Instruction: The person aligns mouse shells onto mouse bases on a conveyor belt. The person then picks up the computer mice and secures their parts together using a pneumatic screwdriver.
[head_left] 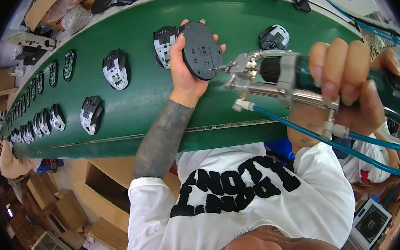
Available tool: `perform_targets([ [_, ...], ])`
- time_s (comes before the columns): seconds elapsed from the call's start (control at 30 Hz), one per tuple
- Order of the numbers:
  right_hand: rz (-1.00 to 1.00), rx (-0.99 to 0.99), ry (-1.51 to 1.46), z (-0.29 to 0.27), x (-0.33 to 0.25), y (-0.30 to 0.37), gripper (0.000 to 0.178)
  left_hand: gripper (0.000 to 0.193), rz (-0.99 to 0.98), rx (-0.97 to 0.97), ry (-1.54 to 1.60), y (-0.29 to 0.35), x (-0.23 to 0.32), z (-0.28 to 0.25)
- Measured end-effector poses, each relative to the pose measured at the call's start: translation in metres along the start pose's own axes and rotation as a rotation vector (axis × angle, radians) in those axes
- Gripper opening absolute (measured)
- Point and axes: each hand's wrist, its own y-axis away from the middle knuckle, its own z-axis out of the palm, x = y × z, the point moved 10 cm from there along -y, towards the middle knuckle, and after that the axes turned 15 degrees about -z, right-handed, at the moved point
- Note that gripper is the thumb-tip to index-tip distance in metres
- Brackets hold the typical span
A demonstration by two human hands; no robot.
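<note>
My left hand [185, 80] is closed around a computer mouse [201, 50], its dark grey underside with small holes turned up toward me. In my right hand [349, 73] is a dark green power screwdriver [286, 74] with a metal feed head and blue air hoses. The tool lies level, pointing left, and its thin bit reaches the mouse's underside near the lower right edge. Whether a screw sits under the bit is too small to tell. Just left of the held mouse lies a half-assembled mouse [164, 46], partly hidden by my hand.
A green conveyor belt [245, 30] runs across in front of me. It carries more open mice [116, 69], with several in a row at the far left beside green circuit boards [69, 65]. Another mouse [274, 38] lies beyond the screwdriver. Cardboard boxes [106, 186] stand below the belt.
</note>
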Motion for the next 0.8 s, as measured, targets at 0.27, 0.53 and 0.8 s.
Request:
perform_targets([
  [0.27, 0.134, -0.201, -0.010, 0.022, 0.017, -0.002, 0.029, 0.045, -0.013, -0.003, -0.016, 0.001, -0.005, 0.000],
  [0.53, 0.107, -0.129, 0.022, 0.021, 0.024, 0.004, 0.029, 0.044, 0.035, 0.056, -0.010, 0.007, -0.002, -0.001],
  [0.8, 0.273, -0.029, 0.026, -0.027, 0.021, 0.034, 0.028, 0.055, 0.221, 0.234, -0.529, 0.014, 0.011, -0.010],
])
